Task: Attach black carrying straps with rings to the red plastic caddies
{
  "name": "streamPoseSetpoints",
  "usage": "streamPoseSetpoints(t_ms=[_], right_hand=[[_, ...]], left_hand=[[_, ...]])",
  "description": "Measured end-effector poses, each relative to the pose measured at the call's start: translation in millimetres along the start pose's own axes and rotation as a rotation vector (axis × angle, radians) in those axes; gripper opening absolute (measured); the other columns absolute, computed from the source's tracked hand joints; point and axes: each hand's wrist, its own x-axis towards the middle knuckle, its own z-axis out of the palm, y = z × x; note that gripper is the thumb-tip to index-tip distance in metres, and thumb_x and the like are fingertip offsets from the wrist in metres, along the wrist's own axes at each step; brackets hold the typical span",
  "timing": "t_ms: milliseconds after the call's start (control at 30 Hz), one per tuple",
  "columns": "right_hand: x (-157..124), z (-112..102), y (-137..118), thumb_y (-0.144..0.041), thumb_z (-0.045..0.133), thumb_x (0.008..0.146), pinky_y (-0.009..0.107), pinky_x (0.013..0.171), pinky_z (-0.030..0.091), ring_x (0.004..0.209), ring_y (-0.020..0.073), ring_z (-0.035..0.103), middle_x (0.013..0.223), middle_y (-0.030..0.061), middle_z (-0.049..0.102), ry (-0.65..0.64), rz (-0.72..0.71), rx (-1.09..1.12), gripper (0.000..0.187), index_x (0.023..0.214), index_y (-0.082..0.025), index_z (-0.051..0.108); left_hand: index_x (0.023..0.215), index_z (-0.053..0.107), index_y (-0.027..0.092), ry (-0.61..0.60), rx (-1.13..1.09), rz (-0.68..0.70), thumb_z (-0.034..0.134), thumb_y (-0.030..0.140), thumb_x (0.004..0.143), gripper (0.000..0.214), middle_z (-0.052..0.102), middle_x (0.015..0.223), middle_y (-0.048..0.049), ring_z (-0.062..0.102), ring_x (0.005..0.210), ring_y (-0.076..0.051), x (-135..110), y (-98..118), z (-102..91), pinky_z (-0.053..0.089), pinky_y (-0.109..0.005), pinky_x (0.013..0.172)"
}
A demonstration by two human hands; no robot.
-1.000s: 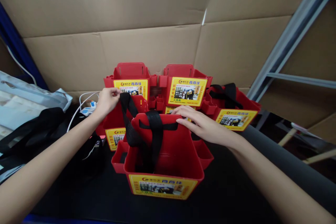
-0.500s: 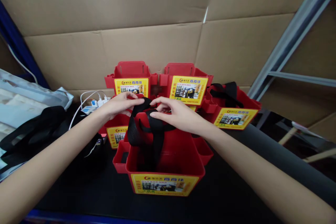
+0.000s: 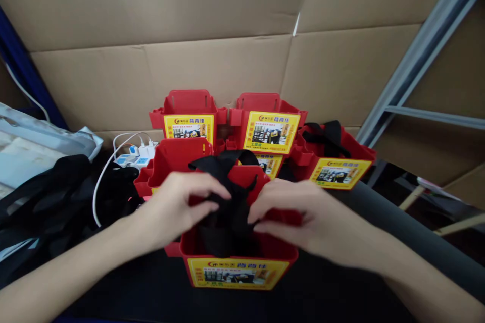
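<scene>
Head cam: your L hand (image 3: pixel 170 207) & R hand (image 3: pixel 303 212) just came down, so black strap (image 3: pixel 231 204) now bunches over btm-ctr red toolbox (image 3: pixel 280 247); blurry, can't tell if either's pinching.

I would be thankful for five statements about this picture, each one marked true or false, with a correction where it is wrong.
1. The bare left hand and right hand are at the black fabric strap of the front red plastic box. True.
2. The front box carries a plain blue label. False: its printed rectangular label is mainly yellow.
3. A power strip lies to the right of the boxes. False: the white power strip with plugs is to their left.
4. The rightmost red plastic box has a second black strap in it. True.
5. Brick stands behind the boxes. False: brown cardboard sheets do.
</scene>
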Motion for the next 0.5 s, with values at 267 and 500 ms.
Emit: streamPoseSetpoints(t_ms=[267,500], right_hand=[[0,12,-4,-0.011,0.050,0.081,0.022,0.066,0.042,0.072,0.0122,0.055,0.070,0.0005,0.062,-0.468,0.044,-0.287,0.021,0.075,-0.020,0.067],[14,-7,0,-0.032,0.047,0.087,0.020,0.060,0.042,0.065,0.0089,0.050,0.074,0.0011,0.054,-0.016,0.053,-0.222,0.020,0.086,-0.016,0.059]], left_hand=[[0.090,0.063,0.020,-0.411,0.544,0.199,0.043,0.021,0.087,0.020,0.066,0.084,-0.0051,0.061,0.084,-0.019,-13,6,8.8,0.042,-0.031,0.079],[0.113,0.055,0.032,-0.159,0.633,0.115,0.038,0.033,0.091,0.028,0.064,0.100,0.0005,0.058,0.089,-0.015,-19,13,-21.6,0.041,-0.031,0.083]])
